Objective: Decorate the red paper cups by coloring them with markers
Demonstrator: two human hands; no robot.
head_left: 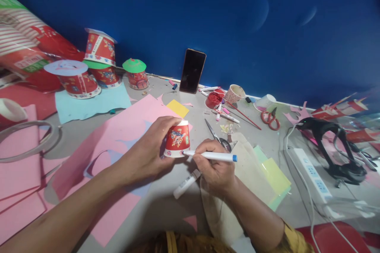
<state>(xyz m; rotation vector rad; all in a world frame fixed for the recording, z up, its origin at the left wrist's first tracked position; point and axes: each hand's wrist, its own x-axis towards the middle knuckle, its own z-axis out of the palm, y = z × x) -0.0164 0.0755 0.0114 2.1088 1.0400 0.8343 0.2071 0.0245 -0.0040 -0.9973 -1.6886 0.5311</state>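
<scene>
A red printed paper cup (178, 137), upside down with its white band at the bottom, is held from the side by my left hand (148, 142). Between the fingers of my right hand (216, 168) is a white marker pen (213, 156) with a blue end, and its tip meets the cup's white band at the lower right. Small coloured marks show along that band. Just below my right hand, a white glue stick or capped tube (185, 185) lies on the table. Pink paper sheets (124, 201) spread under my left forearm.
Decorated cups (101, 47) with paper discs stand at the back left. A phone (192, 71) leans on the blue wall. Dark-handled scissors (216, 132), red-handled scissors (270, 118) and loose markers lie beyond my right hand. A power strip (313, 178) with cables sits at right.
</scene>
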